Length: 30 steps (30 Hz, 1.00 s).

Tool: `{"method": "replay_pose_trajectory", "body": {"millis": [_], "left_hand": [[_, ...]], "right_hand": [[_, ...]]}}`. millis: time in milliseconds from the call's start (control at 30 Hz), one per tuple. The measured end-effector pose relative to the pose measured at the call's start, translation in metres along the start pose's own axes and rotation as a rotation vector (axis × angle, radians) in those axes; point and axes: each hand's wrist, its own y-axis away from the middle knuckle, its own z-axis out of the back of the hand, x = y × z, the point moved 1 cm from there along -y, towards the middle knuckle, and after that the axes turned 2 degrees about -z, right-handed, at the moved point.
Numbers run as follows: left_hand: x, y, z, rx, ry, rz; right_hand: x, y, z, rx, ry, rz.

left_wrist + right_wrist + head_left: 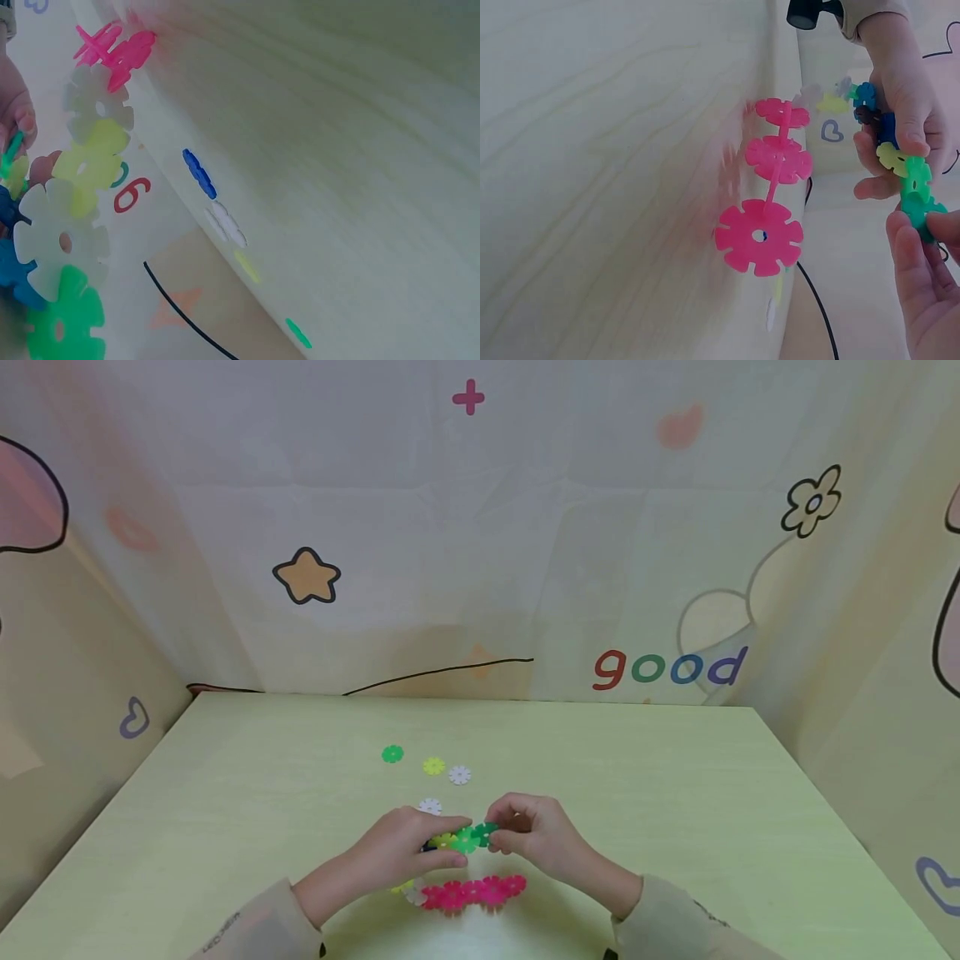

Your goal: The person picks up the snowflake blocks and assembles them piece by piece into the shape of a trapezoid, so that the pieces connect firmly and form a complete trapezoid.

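Observation:
A chain of interlocking plastic snowflake discs is between the hands. My left hand [397, 843] grips its blue and yellow part [892, 158], thumb and fingers on either side. At the chain's right end, my right hand [543, 835] pinches a dark green disc [484, 835] that touches a light green disc [467, 838]. Whether those two are fully slotted together I cannot tell. Nearer the person, a row of pink discs [453, 895] stands over the table. In the left wrist view, white [101, 109], yellow [84, 166] and green discs [66, 319] continue from the pink ones.
Loose discs lie beyond the hands on the pale table [637, 760]: a green one [392, 753], a yellow one [433, 766], white ones [460, 775] and a blue one [199, 173]. A printed curtain [450, 527] closes off the back and sides.

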Motion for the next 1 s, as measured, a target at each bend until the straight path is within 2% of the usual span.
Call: {"method": "replay_pose_trajectory", "body": {"millis": [233,400,467,567,767,1000], "left_hand": [[0.006,0.006,0.008,0.006,-0.017,-0.023],[0.015,0.015,0.019,0.081,0.0,0.057],[0.019,0.019,0.023,0.092,0.008,0.084],[0.025,0.025,0.03,0.085,0.007,0.111],[0.038,0.036,0.04,0.034,0.007,0.125],[0.048,0.041,0.045,0.041,0.033,0.147]], "right_hand": [[0.0,-0.002,0.002,0.026,0.057,-0.014],[-0.003,-0.008,0.007,0.023,0.102,-0.018],[-0.005,-0.012,0.008,0.017,0.118,-0.028],[-0.008,-0.018,0.008,0.021,0.139,-0.044],[-0.017,-0.037,0.003,0.061,0.195,-0.068],[-0.03,-0.061,-0.009,0.122,0.278,-0.105]]}}
